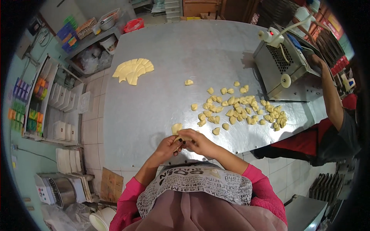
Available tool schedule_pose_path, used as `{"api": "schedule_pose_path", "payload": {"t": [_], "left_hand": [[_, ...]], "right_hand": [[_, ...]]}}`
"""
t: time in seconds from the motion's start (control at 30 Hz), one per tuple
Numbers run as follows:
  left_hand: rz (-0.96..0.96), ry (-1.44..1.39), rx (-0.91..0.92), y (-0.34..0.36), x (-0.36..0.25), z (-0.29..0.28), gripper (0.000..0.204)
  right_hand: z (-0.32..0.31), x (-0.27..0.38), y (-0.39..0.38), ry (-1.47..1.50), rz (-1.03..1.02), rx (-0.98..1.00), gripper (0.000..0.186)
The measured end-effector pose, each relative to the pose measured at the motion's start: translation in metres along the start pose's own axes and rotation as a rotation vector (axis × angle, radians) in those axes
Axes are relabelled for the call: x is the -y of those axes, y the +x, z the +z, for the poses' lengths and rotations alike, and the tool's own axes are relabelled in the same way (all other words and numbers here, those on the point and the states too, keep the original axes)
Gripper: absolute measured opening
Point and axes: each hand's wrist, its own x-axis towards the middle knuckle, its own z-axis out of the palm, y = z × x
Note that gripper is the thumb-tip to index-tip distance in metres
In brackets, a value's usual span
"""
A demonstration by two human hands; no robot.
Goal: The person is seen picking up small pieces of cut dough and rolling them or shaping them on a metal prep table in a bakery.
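Note:
My left hand (168, 148) and my right hand (197, 141) meet at the near edge of the metal table, fingers closed together on a piece of dough (177, 141). Most of that piece is hidden by my fingers. Just beyond them lies a flat yellow dough piece (176, 128). To the right spreads a loose heap of small dough lumps (239, 109), with a few lying apart from it. A scored, fan-shaped dough sheet (133, 69) rests at the far left of the table.
A metal machine (285, 71) with white knobs stands on the table's right side, where a co-worker's arm (332, 90) reaches onto it. Shelves with trays and coloured packets (40, 86) line the left wall. A mixer (58, 188) stands lower left. The steel table (154, 104) ends against my apron.

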Motion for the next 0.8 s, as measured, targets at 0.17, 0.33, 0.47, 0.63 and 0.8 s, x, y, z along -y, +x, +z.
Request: {"api": "schedule_pose_path", "payload": {"t": [0.17,0.33,0.47,0.63,0.8], "left_hand": [[-0.089,0.019,0.142,0.021,-0.007,0.023,0.024],[0.065,0.423,0.219,0.048,-0.01,0.047,0.024],[0.391,0.509,0.281,0.078,-0.008,0.072,0.017],[0.487,0.371,0.255,0.113,-0.033,0.13,0.013],[0.753,1.101,-0.04,0.155,-0.05,0.1,0.05]], "right_hand": [[-0.011,0.014,-0.024,-0.389,0.003,-0.038,0.043],[-0.029,0.014,-0.052,-0.563,0.113,-0.101,0.021],[-0.057,0.007,-0.082,-0.504,0.121,-0.273,0.012],[-0.093,0.016,-0.112,-0.248,0.269,-0.451,0.012],[-0.116,-0.022,-0.131,-0.17,0.235,-0.645,0.012]]}}
